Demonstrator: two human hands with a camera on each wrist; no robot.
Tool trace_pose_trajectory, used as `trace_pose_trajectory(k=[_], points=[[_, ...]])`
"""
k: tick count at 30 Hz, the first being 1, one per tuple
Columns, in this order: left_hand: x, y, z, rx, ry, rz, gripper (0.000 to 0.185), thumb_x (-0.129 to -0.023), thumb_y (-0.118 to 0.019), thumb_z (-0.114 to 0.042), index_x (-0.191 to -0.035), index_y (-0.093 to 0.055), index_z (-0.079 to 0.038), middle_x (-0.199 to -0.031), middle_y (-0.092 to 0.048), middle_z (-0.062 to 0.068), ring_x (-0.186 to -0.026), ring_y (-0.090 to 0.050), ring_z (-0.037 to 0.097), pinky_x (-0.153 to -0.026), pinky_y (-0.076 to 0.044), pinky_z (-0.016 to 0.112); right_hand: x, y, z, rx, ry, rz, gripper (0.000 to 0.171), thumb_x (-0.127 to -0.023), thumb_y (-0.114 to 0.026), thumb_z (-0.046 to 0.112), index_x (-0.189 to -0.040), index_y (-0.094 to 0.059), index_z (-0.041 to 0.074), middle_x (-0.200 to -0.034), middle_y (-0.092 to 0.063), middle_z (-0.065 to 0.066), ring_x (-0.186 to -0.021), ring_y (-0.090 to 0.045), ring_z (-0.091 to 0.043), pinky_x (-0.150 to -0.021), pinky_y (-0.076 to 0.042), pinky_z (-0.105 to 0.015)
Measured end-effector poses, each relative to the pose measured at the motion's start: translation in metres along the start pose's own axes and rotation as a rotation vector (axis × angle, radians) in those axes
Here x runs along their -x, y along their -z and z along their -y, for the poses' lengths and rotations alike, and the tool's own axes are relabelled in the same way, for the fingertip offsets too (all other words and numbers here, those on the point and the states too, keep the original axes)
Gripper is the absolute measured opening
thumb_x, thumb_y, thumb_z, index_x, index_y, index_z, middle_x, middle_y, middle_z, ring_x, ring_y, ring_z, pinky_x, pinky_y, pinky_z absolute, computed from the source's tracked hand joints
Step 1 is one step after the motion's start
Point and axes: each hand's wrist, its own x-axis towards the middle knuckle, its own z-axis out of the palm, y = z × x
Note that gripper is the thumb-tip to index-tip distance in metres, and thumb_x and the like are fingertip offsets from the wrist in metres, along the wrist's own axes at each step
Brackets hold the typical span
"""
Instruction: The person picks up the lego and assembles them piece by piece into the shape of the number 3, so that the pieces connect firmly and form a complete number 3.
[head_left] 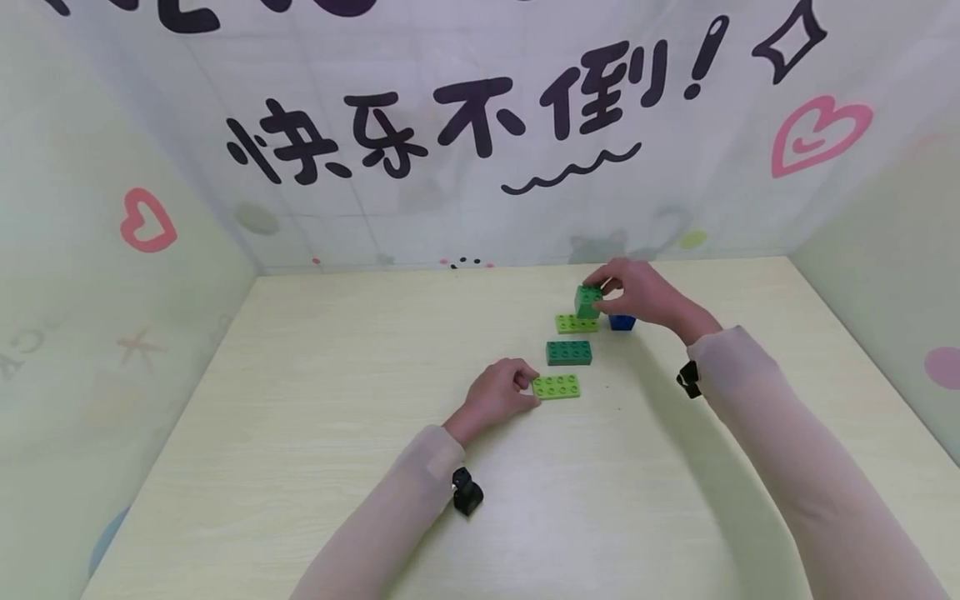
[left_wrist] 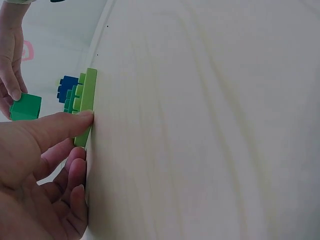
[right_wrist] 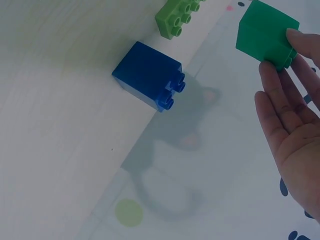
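Note:
My right hand (head_left: 640, 292) pinches a tall green building block (head_left: 587, 302) between thumb and fingers, raised off the table in the right wrist view. Beside it on the table stands a blue block (right_wrist: 147, 75), partly covered by the hand in the head view. My left hand (head_left: 498, 392) grips the left end of a flat lime-green brick (head_left: 557, 387) lying on the table, thumb at its near side. Behind that brick lies a dark green brick (head_left: 568, 352), and farther back another lime-green brick (head_left: 576, 324), overlapped by the raised block in the head view.
The bricks stand in a rough column on a pale wood-grain table (head_left: 315, 358). A printed white sheet (head_left: 420, 217) rises along the table's back edge, with similar panels at both sides. Each sleeve carries a small black device (head_left: 467, 492) at the wrist.

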Motion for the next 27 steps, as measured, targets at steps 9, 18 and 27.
trace_pose_trajectory(k=[9,18,27], points=[[-0.001,-0.001,0.001,0.003,0.005,0.005,0.032,-0.074,-0.076,-0.013,-0.104,-0.065,-0.008,-0.084,-0.055,-0.002,-0.077,-0.05,0.012,-0.067,-0.04,0.025,0.017,-0.01,0.01,-0.012,0.029,0.026,0.033,-0.081,-0.068,0.008,-0.113,-0.062,0.001,-0.103,-0.059,-0.009,-0.094,-0.057,-0.027,-0.075,-0.047,-0.036],[-0.001,-0.001,0.001,-0.002,0.004,0.005,0.032,-0.074,-0.076,-0.013,-0.104,-0.065,-0.008,-0.084,-0.056,-0.002,-0.076,-0.049,0.012,-0.067,-0.04,0.025,0.028,-0.024,0.014,-0.005,0.055,0.038,0.034,-0.078,-0.07,0.008,-0.111,-0.064,0.001,-0.098,-0.06,-0.006,-0.091,-0.057,-0.025,-0.076,-0.047,-0.039],[-0.002,0.0,0.001,-0.006,0.008,0.011,0.032,-0.074,-0.076,-0.014,-0.105,-0.065,-0.009,-0.084,-0.055,-0.002,-0.077,-0.049,0.011,-0.067,-0.04,0.025,0.04,-0.038,0.012,-0.034,0.074,0.045,0.033,-0.076,-0.073,0.006,-0.108,-0.064,-0.001,-0.095,-0.06,-0.006,-0.088,-0.059,-0.027,-0.078,-0.047,-0.043]])
